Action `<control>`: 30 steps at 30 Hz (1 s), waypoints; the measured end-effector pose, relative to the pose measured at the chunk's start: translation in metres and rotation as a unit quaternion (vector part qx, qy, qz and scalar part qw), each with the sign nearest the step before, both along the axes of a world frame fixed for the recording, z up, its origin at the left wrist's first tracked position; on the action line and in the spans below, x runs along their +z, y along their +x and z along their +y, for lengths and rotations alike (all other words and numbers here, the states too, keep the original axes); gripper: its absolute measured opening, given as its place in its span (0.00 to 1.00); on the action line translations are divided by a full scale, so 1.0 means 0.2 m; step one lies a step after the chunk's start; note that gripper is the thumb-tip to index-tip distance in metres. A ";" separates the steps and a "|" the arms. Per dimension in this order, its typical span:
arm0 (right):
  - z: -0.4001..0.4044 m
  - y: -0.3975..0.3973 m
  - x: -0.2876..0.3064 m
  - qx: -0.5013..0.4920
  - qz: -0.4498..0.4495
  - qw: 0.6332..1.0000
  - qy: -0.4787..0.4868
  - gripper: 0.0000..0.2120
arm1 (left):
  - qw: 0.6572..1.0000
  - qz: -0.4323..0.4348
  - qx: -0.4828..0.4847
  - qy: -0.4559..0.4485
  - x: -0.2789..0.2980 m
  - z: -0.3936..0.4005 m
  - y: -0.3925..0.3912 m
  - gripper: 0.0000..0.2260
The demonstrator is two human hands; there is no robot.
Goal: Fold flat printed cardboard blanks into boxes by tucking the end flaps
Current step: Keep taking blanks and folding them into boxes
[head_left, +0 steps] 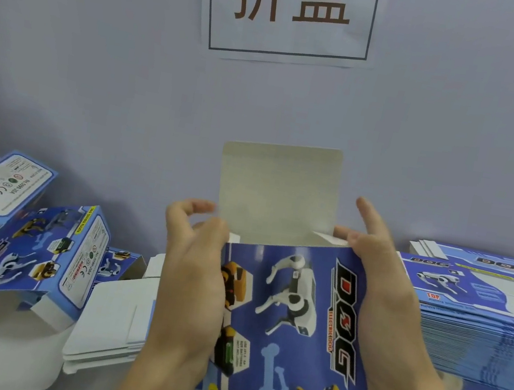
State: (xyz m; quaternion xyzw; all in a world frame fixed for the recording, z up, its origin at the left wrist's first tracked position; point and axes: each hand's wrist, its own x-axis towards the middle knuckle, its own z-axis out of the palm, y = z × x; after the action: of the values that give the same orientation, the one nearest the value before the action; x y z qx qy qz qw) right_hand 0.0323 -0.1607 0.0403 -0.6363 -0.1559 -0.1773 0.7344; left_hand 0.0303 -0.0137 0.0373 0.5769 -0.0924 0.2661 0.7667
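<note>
I hold a blue printed box [292, 323] with robot-dog pictures and "DOG" lettering upright in front of me. Its far end is open, and the grey-white top flap [278, 191] stands straight up. My left hand [193, 272] grips the box's left side, fingers curled over the top left corner by a small side flap. My right hand [381, 277] holds the right side, thumb on the right side flap [329, 239], which is bent inward, and the index finger raised.
A tall stack of flat blue blanks [479, 320] sits at the right. Folded boxes [26, 244] lie piled at the left, with white-sided ones [112, 317] beside my left wrist. A paper sign [290, 9] hangs on the wall behind.
</note>
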 end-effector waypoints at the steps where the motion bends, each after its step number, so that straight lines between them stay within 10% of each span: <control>1: 0.00 0.02 0.02 0.009 0.004 1.000 -0.015 0.18 | 1.000 0.001 -0.011 -0.003 0.00 0.00 0.00 0.12; 5: -0.09 -0.01 -0.04 0.113 -0.075 0.987 -0.091 0.22 | 0.999 -0.012 -0.039 0.005 0.00 0.01 0.00 0.18; 10: -0.01 -0.01 -0.02 0.044 -0.055 0.998 -0.001 0.13 | 0.996 -0.085 -0.036 0.013 0.01 0.00 -0.01 0.09; 16: 0.00 -0.03 -0.05 0.149 -0.045 0.983 0.100 0.18 | 0.996 -0.060 -0.056 -0.031 -0.02 0.01 -0.01 0.21; 20: 0.01 -0.03 -0.03 0.022 -0.103 0.994 -0.043 0.16 | 0.995 -0.068 -0.058 0.040 -0.02 0.00 -0.01 0.12; 30: 0.00 -0.01 -0.03 0.032 -0.091 0.995 0.012 0.06 | 0.990 -0.103 -0.094 0.035 -0.04 0.03 0.02 0.07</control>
State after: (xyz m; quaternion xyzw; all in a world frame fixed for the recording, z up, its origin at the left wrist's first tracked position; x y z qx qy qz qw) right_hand 0.0300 -0.1599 0.0345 -0.6036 -0.2401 -0.2129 0.7299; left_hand 0.0345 -0.0078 0.0290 0.5619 -0.2335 0.2476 0.7540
